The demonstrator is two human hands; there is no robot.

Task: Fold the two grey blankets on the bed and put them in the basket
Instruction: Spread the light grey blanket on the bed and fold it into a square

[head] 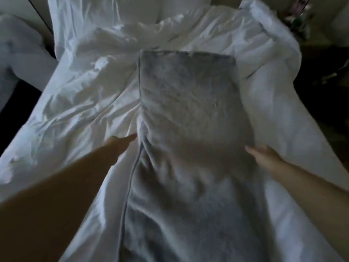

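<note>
The grey blanket (190, 114) is lying lengthwise on the bed (62, 118), already narrowed to a long strip that is running from the near edge of the view toward the far middle, over rumpled white bedding. It is looking plush, soft and wholly limp, probably light for its bulk, so it is likely going to sag and slide apart unless all its layers are being caught together. The fleecy pile should be giving a sure hold, though the smooth sheet beneath may be dragging along with it. The left hand (120, 144) is reaching to the strip's left edge, just near of the piped seam (140, 82), its grip open with fingers stretched out; through the blur I cannot tell whether the tips are touching the cloth. The right hand (264, 154) is lying at the right edge, its grip likewise open and holding nothing. The best holds, I judge, are the two side edges at about this level, pinched through every layer. A bunched white duvet (264, 35) is crowding the far right, and pillows (170, 14) are sitting at the far end. The creases underneath could be spoiling a flat fold. Neither a second grey blanket nor the basket is showing.
</note>
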